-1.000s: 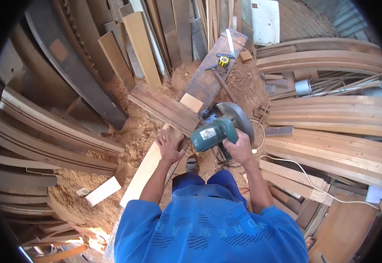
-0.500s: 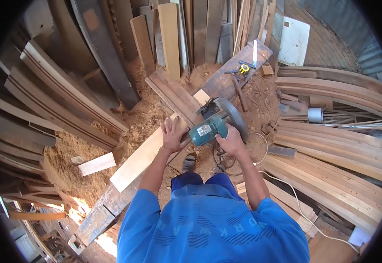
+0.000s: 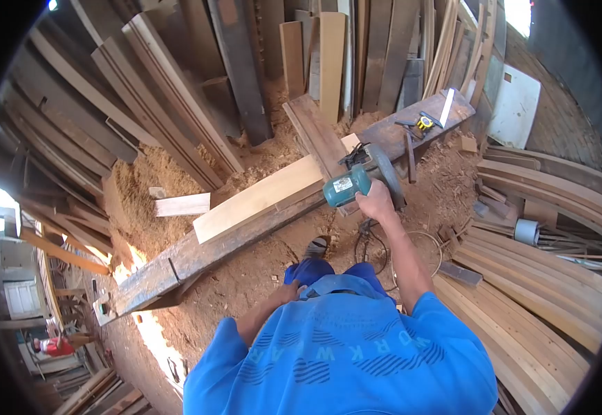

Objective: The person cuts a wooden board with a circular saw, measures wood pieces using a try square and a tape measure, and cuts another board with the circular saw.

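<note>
My right hand is wrapped round the handle of a green circular saw. The saw rests at the right end of a pale board, beside a darker brown plank that crosses it. Drawn back to my waist, my left hand is by the blue shirt hem and trousers, its fingers too small and partly hidden to read. Under the pale board lies a long worn beam. A yellow tape measure and a square lie on its far end.
Planks lean upright at the back. Stacked boards fill the right side, near a looped cord. Sawdust and a short offcut lie to the left. A person in red is far off at lower left.
My left hand has left the pale board and come back to my waist. The right hand stays on the saw. The view has swung left, so things appear further right.
</note>
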A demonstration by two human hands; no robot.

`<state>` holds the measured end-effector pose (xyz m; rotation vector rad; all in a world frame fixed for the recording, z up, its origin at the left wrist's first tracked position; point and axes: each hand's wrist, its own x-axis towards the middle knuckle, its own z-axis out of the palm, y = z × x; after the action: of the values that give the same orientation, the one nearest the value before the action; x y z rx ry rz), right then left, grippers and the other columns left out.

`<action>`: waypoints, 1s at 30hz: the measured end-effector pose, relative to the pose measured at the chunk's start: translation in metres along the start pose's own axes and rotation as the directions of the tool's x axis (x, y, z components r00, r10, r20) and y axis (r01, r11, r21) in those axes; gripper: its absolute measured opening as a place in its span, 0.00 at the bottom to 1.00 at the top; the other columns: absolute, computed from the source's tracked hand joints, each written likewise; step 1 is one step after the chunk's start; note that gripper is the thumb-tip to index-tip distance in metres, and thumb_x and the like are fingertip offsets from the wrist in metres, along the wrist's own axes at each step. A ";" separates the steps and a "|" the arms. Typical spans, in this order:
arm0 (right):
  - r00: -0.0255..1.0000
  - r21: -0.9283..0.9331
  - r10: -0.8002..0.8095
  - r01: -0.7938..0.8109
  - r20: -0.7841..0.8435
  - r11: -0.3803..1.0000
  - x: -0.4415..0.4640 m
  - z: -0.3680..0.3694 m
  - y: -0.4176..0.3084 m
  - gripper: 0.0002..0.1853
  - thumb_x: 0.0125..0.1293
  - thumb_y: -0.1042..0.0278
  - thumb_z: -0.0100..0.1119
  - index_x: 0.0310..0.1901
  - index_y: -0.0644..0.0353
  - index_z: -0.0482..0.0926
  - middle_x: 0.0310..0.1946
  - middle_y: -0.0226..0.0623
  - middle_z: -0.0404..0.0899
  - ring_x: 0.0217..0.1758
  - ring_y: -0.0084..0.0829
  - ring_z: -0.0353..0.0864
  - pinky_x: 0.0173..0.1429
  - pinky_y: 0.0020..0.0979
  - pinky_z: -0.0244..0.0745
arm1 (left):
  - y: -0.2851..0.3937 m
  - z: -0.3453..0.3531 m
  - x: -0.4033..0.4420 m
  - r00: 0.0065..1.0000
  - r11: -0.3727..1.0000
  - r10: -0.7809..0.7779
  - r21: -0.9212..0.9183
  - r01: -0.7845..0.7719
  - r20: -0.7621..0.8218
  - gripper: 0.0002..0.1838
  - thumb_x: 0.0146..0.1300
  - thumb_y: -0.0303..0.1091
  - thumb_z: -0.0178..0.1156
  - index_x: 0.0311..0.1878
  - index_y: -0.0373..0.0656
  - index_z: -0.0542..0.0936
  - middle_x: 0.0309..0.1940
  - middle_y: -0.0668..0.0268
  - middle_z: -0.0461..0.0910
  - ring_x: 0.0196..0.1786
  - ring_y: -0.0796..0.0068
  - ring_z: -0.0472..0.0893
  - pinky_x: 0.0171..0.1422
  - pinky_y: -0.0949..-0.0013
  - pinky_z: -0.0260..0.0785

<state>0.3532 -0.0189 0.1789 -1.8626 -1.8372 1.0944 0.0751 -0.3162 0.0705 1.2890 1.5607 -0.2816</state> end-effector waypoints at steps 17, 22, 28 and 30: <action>0.997 -0.009 -0.066 0.066 0.046 0.998 0.009 0.003 0.016 0.20 0.61 0.65 0.71 0.50 0.71 0.85 0.48 0.64 0.87 0.58 0.59 0.86 0.63 0.49 0.80 | 0.049 0.030 -0.107 0.888 0.397 0.459 -0.889 -0.228 -0.022 0.23 0.68 0.41 0.76 0.60 0.41 0.82 0.55 0.71 0.85 0.56 0.77 0.80 0.63 0.65 0.76; 0.996 0.004 -0.062 0.062 0.058 0.998 0.002 -0.003 0.008 0.20 0.61 0.66 0.69 0.51 0.73 0.84 0.48 0.65 0.87 0.59 0.59 0.86 0.64 0.49 0.80 | 0.050 0.037 -0.109 0.932 0.583 0.363 -0.787 -0.204 0.027 0.21 0.68 0.40 0.74 0.59 0.40 0.82 0.52 0.70 0.86 0.54 0.78 0.81 0.61 0.64 0.78; 0.997 0.005 -0.072 0.072 0.021 0.997 0.004 0.005 0.013 0.18 0.60 0.65 0.70 0.46 0.70 0.86 0.46 0.64 0.87 0.56 0.59 0.87 0.62 0.49 0.80 | 0.076 0.017 -0.099 0.973 0.944 -0.013 -0.324 -0.064 -0.230 0.21 0.72 0.44 0.67 0.58 0.39 0.81 0.45 0.58 0.87 0.48 0.68 0.85 0.53 0.62 0.77; 0.996 0.019 -0.072 0.071 0.051 0.997 0.001 0.001 0.010 0.19 0.60 0.66 0.69 0.50 0.69 0.85 0.49 0.64 0.87 0.59 0.59 0.86 0.64 0.49 0.79 | 0.085 0.010 -0.088 0.919 0.918 0.012 -0.361 -0.166 -0.393 0.21 0.72 0.44 0.65 0.58 0.38 0.81 0.44 0.54 0.86 0.47 0.63 0.86 0.53 0.61 0.78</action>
<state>0.3597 -0.0192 0.1714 -1.7605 -1.9013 1.1394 0.1395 -0.3406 0.1721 1.1358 1.7654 0.3536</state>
